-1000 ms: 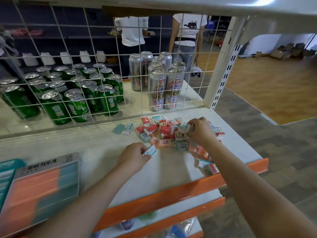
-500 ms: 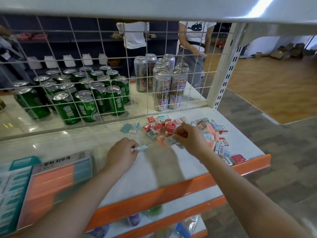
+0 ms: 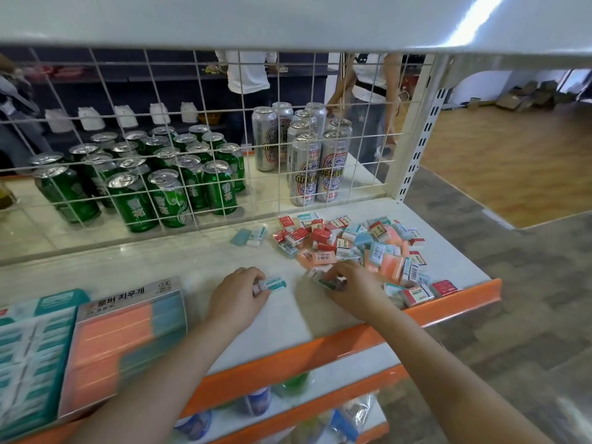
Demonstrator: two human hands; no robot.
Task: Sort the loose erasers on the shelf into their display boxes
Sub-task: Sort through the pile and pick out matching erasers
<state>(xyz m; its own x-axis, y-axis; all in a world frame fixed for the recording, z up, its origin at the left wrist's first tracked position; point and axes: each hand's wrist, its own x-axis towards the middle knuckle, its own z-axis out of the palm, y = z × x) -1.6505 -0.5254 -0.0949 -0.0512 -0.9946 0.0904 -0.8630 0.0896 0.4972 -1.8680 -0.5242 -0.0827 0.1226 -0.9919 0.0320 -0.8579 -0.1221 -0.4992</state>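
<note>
A heap of loose erasers (image 3: 352, 248) in red, orange, blue and teal sleeves lies on the right of the white shelf (image 3: 160, 267). My left hand (image 3: 237, 293) pinches a teal-and-white eraser (image 3: 272, 283) just left of the heap. My right hand (image 3: 352, 283) rests at the heap's near edge, fingers closed on a green-sleeved eraser (image 3: 331, 282). Two display boxes stand at the left: one with orange and teal erasers (image 3: 125, 334), one with teal-and-white erasers (image 3: 28, 354). Two more erasers (image 3: 248, 236) lie apart near the wire grid.
A white wire grid (image 3: 198, 129) backs the shelf, with green cans (image 3: 144, 184) and silver cans (image 3: 307, 155) behind it. The shelf's orange front lip (image 3: 320, 350) runs below my wrists. Two people stand beyond the grid. A white upright post (image 3: 416, 136) stands at the right.
My right hand has drawn back from the middle of the heap to its near edge and closed on a green-sleeved eraser. My left hand keeps its teal eraser. The view has tilted down.
</note>
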